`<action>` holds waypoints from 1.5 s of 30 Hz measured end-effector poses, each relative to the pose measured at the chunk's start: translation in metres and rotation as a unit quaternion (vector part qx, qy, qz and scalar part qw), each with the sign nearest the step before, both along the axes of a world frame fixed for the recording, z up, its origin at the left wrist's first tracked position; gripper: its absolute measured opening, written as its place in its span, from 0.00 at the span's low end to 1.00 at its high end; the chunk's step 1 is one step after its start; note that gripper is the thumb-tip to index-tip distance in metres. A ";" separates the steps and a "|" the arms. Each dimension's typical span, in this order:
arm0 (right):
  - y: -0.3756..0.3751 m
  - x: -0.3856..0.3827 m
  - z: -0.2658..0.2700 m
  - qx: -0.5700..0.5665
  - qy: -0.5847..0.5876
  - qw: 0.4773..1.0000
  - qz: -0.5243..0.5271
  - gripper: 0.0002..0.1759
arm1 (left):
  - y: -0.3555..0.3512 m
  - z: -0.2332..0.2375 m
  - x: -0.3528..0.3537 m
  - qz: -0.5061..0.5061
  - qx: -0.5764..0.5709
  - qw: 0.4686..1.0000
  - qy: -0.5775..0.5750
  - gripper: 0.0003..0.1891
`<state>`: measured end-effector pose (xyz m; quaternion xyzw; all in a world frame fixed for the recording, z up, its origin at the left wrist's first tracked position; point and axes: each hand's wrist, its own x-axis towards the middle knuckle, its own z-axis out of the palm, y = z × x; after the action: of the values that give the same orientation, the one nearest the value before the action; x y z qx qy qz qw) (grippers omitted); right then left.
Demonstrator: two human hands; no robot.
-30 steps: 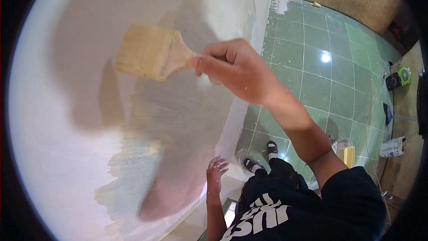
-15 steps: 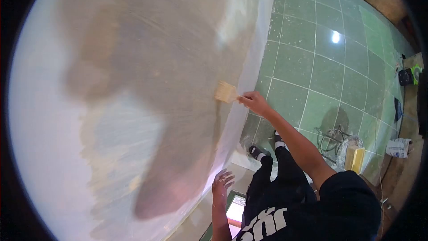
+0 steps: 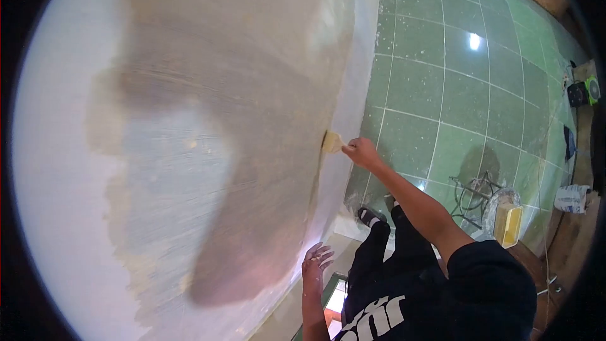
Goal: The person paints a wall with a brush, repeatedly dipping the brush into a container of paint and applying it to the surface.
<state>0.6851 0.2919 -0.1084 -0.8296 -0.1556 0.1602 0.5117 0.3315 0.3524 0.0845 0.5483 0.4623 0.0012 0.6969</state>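
My right hand [image 3: 362,153] is closed round the handle of a wide paintbrush [image 3: 332,143]. Its pale bristles touch the wall [image 3: 271,120] near the bottom, beside the lighter strip above the floor. Damp-looking brownish-grey coating covers much of this wall, with paler patches and a ragged left edge. Low down, my left hand [image 3: 315,261] hangs close to the wall, fingers apart and holding nothing. Whitish smears mark its skin.
Green floor tiles [image 3: 410,82] carry white spatters. To the right stand a yellowish container [image 3: 509,225], a tangle of dark cable or hose [image 3: 473,199] and a white sack [image 3: 572,199]. A black and green device [image 3: 582,92] lies farther off. My sandalled foot [image 3: 371,217] is near the wall.
My right hand has brought the brush slightly down and to the right, towards the wall's lower strip. The brush now appears more edge-on. My left hand has hardly moved.
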 end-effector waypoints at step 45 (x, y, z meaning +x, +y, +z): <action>-0.176 0.119 0.079 -0.033 0.090 0.995 -0.026 0.27 | -0.021 0.056 0.221 -0.088 0.013 0.993 -0.083 0.24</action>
<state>0.8043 0.1163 -0.0292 -0.8322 -0.0824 0.2259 0.4996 0.5522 0.3314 0.1408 0.5937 0.3525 -0.0092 0.7233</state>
